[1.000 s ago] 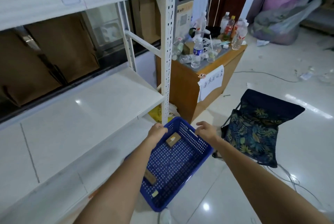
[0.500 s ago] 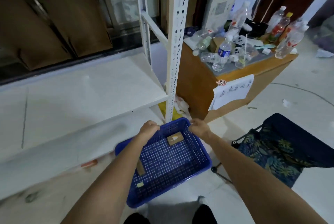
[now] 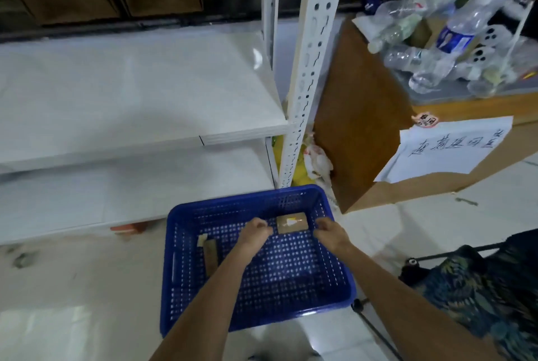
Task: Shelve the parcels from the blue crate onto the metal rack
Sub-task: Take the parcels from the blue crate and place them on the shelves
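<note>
The blue crate (image 3: 186,244) stands on the floor in front of the white metal rack (image 3: 308,69). Inside it, a small brown parcel (image 3: 292,222) with a white label lies near the far wall. A narrow brown parcel (image 3: 210,254) lies by the left wall. My left hand (image 3: 256,231) hovers inside the crate just left of the small parcel, fingers curled with nothing in them. Just right of that parcel is my right hand (image 3: 329,233), fingers loosely apart and holding nothing. Both rack shelves (image 3: 145,84) in view are bare.
A wooden cabinet (image 3: 358,116) with several plastic bottles (image 3: 454,37) and a paper notice (image 3: 448,148) stands right of the rack. A folding stool with leaf-print fabric (image 3: 480,288) sits at the right. Bags (image 3: 317,162) lie between rack and cabinet.
The crate has gone down onto the floor by the rack's corner post. Both hands have let go of its far rim and moved inside, beside the small parcel.
</note>
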A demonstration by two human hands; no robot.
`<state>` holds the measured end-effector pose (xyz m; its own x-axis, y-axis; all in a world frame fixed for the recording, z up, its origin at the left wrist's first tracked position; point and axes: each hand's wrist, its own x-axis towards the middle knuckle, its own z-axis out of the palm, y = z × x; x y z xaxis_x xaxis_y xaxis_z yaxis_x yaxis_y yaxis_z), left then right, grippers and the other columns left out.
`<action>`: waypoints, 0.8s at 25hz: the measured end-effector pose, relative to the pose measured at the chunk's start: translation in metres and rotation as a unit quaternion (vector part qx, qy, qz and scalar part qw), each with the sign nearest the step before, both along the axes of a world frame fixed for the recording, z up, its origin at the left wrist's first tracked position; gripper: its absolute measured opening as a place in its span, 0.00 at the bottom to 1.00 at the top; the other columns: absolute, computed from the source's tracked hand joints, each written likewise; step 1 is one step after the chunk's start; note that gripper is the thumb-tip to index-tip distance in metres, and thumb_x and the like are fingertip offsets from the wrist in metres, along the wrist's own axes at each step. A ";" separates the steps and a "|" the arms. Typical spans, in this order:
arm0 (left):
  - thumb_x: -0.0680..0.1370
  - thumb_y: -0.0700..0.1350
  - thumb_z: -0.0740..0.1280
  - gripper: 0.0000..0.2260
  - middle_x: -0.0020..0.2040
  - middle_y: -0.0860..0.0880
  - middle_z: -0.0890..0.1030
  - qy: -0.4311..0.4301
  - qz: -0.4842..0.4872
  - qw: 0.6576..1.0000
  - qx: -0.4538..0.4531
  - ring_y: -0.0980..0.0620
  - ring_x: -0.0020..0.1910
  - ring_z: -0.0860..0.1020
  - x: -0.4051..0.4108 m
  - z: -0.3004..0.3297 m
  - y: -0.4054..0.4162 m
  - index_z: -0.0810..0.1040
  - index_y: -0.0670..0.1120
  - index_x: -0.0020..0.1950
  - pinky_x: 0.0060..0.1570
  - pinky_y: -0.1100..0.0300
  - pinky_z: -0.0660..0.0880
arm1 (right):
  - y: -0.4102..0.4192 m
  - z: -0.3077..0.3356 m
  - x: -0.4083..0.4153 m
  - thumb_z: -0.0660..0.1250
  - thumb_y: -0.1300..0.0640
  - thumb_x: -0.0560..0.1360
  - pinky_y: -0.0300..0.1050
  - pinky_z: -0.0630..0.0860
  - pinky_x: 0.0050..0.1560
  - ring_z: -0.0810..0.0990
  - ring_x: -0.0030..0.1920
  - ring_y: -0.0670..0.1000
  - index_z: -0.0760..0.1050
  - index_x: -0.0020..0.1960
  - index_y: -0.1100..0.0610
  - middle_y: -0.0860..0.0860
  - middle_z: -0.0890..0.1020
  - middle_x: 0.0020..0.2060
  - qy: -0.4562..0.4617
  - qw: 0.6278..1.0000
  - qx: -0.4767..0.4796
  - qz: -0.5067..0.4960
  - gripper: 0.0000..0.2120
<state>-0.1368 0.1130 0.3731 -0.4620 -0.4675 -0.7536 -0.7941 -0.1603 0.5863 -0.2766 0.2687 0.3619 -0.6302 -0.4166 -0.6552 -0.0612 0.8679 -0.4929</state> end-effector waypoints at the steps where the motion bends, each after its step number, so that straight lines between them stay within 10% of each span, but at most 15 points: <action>1: 0.77 0.45 0.63 0.11 0.48 0.48 0.76 -0.005 0.002 1.000 -0.008 0.48 0.47 0.76 -0.005 -0.043 0.000 0.74 0.46 0.59 0.47 0.55 0.72 | -0.003 -0.041 -0.004 0.61 0.56 0.79 0.48 0.73 0.53 0.78 0.54 0.57 0.71 0.67 0.57 0.56 0.78 0.60 0.001 1.000 -0.002 0.006 0.17; 6: 0.79 0.43 0.62 0.03 0.36 0.50 0.69 -0.028 0.010 0.998 -0.053 0.52 0.33 0.67 -0.047 -0.230 -0.007 0.73 0.45 0.47 0.35 0.55 0.66 | -0.018 -0.233 -0.032 0.59 0.53 0.80 0.52 0.73 0.46 0.75 0.46 0.56 0.69 0.69 0.57 0.57 0.76 0.56 0.017 0.999 -0.021 0.029 0.18; 11: 0.78 0.39 0.61 0.16 0.29 0.47 0.61 -0.026 -0.057 0.992 -0.114 0.51 0.27 0.58 -0.105 -0.393 -0.022 0.62 0.46 0.32 0.34 0.56 0.59 | -0.032 -0.387 -0.076 0.57 0.50 0.82 0.50 0.68 0.46 0.71 0.51 0.56 0.63 0.73 0.59 0.63 0.69 0.68 0.047 0.999 -0.023 0.013 0.23; 15: 0.78 0.43 0.61 0.17 0.48 0.36 0.79 -0.033 -0.083 0.991 -0.102 0.45 0.34 0.74 -0.136 -0.454 -0.031 0.73 0.34 0.63 0.32 0.51 0.69 | -0.045 -0.457 -0.100 0.54 0.49 0.82 0.52 0.69 0.64 0.68 0.68 0.62 0.56 0.76 0.61 0.62 0.62 0.74 0.077 0.997 0.016 0.014 0.27; 20: 0.80 0.42 0.58 0.06 0.35 0.49 0.65 -0.036 -0.052 0.994 -0.087 0.53 0.31 0.62 -0.137 -0.496 -0.031 0.65 0.46 0.56 0.38 0.56 0.65 | -0.060 -0.499 -0.115 0.65 0.53 0.77 0.45 0.73 0.62 0.75 0.64 0.59 0.67 0.70 0.65 0.61 0.73 0.68 0.065 0.997 0.027 0.028 0.26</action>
<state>-0.2739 0.0823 -0.1228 -0.4630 -0.5457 -0.6985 -0.8419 0.0242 0.5391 -0.3913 0.2086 -0.1372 -0.6879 -0.4199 -0.5920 -0.1697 0.8861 -0.4313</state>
